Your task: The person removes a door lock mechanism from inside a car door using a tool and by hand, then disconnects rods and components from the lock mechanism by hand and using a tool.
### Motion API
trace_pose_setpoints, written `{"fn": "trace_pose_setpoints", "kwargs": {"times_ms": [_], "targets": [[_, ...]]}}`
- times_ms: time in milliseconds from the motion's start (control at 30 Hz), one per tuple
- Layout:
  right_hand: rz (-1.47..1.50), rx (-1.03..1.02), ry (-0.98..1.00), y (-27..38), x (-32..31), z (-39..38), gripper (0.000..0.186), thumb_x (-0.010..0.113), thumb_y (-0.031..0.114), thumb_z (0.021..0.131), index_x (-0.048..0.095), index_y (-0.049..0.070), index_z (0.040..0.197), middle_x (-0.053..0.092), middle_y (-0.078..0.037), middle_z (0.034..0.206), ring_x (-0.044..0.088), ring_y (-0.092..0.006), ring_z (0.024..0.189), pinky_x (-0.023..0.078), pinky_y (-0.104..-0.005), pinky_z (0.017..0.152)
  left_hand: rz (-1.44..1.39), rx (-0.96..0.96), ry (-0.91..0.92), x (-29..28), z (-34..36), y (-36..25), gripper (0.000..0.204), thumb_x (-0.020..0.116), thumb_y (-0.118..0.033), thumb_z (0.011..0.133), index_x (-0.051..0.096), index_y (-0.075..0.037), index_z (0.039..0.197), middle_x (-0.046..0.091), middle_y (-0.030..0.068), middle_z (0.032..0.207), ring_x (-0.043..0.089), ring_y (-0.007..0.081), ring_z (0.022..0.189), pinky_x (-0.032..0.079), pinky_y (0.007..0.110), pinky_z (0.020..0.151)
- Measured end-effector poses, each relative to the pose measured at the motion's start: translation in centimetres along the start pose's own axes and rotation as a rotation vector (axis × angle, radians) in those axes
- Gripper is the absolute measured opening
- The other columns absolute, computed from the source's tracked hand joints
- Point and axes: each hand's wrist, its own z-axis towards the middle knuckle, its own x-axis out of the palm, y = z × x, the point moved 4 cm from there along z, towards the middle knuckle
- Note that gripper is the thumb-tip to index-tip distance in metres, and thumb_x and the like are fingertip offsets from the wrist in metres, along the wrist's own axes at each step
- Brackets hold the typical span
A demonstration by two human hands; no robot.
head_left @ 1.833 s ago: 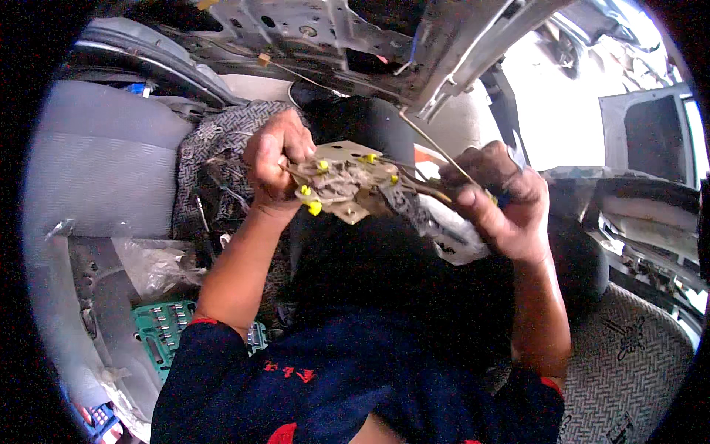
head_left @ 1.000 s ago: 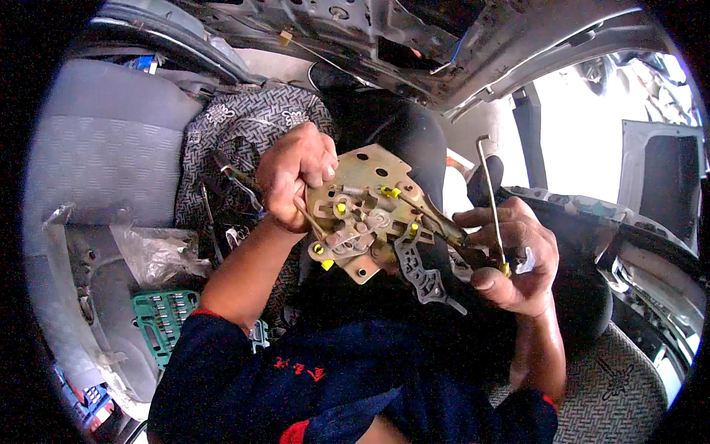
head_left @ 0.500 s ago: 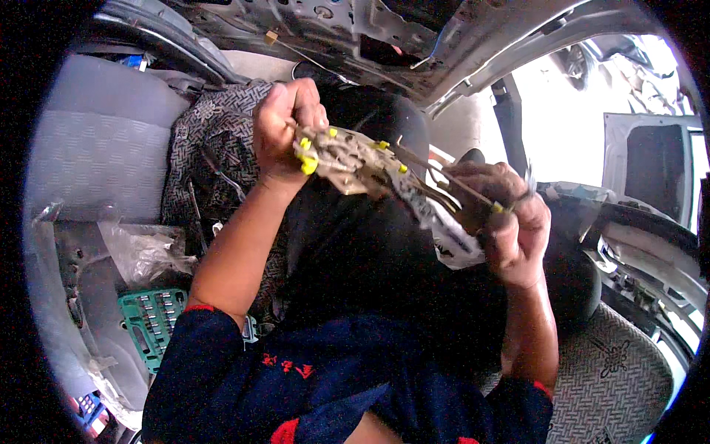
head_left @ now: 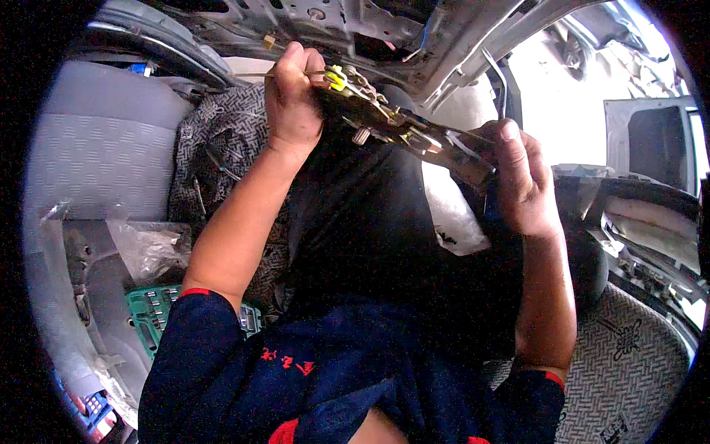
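Note:
Held up between my two hands is a car door latch assembly (head_left: 396, 118), a dirty metal mechanism with levers, thin rods and a bright yellow clip (head_left: 337, 77). Its far left end is gripped in my left hand (head_left: 294, 111), fingers curled round it. My right hand (head_left: 529, 181) pinches the lower right end, thumb on top. A bent metal rod (head_left: 504, 85) rises from beside my right fingers. Another thin rod (head_left: 255, 75) sticks out past my left hand. A small ribbed knob (head_left: 361, 136) juts from the underside. My palms hide both ends of the latch.
A bare metal door panel (head_left: 318, 33) spans the top. On the left are a grey seat (head_left: 111, 140), patterned fabric (head_left: 194, 140), a crumpled clear plastic bag (head_left: 151, 251) and a green socket set (head_left: 151, 314). A patterned seat (head_left: 584, 385) lies lower right; a whitish plastic bag (head_left: 458, 226) is below the latch.
Both hands have lifted the latch assembly upward and away from my body. It has been turned, showing a darker side and fewer yellow clips. The bent rod now points up.

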Motion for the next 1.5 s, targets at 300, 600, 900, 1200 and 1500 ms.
{"fn": "trace_pose_setpoints", "kwargs": {"times_ms": [300, 600, 900, 1200, 1500], "targets": [[0.471, 0.191, -0.186, -0.1, 0.2, -1.1, 0.040, 0.055, 0.041, 0.104, 0.067, 0.004, 0.113, 0.062, -0.001, 0.077, 0.049, -0.0074, 0.055, 0.038, -0.0233, 0.049, -0.299, -0.259, -0.182, 1.7, 0.2, -0.7, 0.040, 0.040, -0.034, 0.105, 0.043, -0.009, 0.074, 0.055, -0.0003, 0.076, 0.052, 0.0119, 0.072, 0.047, 0.030, 0.074], [0.541, 0.191, -0.071, -0.9, 0.5, -0.8, 0.040, 0.057, 0.045, 0.102, 0.066, 0.006, 0.105, 0.059, -0.003, 0.072, 0.050, -0.0120, 0.053, 0.038, -0.0258, 0.047, -0.137, -0.042, -0.026, -1.4, -0.3, 2.0, 0.016, 0.054, -0.026, 0.100, 0.056, -0.010, 0.102, 0.059, 0.0032, 0.091, 0.061, 0.0172, 0.089, 0.051, 0.034, 0.082], [0.727, 0.193, 0.003, -0.8, 1.2, -1.0, 0.037, 0.055, 0.040, 0.104, 0.065, 0.005, 0.109, 0.064, -0.005, 0.084, 0.053, -0.0125, 0.061, 0.041, -0.0259, 0.053, 0.514, 0.317, 0.076, -1.7, -1.4, 0.6, 0.027, 0.049, -0.011, 0.102, 0.033, -0.012, 0.081, 0.043, 0.0025, 0.075, 0.044, 0.0126, 0.070, 0.040, 0.027, 0.060], [0.630, 0.147, 0.037, -2.2, 0.8, 0.2, 0.056, 0.052, 0.052, 0.102, 0.065, -0.001, 0.112, 0.067, -0.013, 0.090, 0.054, -0.0165, 0.062, 0.043, -0.0305, 0.052, 0.097, 0.170, -0.028, -1.8, -1.4, 1.7, 0.023, 0.057, -0.012, 0.090, 0.041, -0.006, 0.075, 0.048, 0.0068, 0.068, 0.048, 0.0216, 0.064, 0.040, 0.036, 0.062], [0.523, 0.219, 0.154, -2.1, 1.0, -2.0, 0.060, 0.049, 0.053, 0.101, 0.064, -0.004, 0.113, 0.068, -0.014, 0.101, 0.057, -0.0164, 0.072, 0.044, -0.0276, 0.063, -0.248, 0.024, 0.093, -0.7, -2.4, 0.7, 0.046, 0.030, -0.035, 0.101, 0.034, -0.009, 0.062, 0.041, 0.0043, 0.065, 0.040, 0.0175, 0.060, 0.035, 0.032, 0.059]]}}
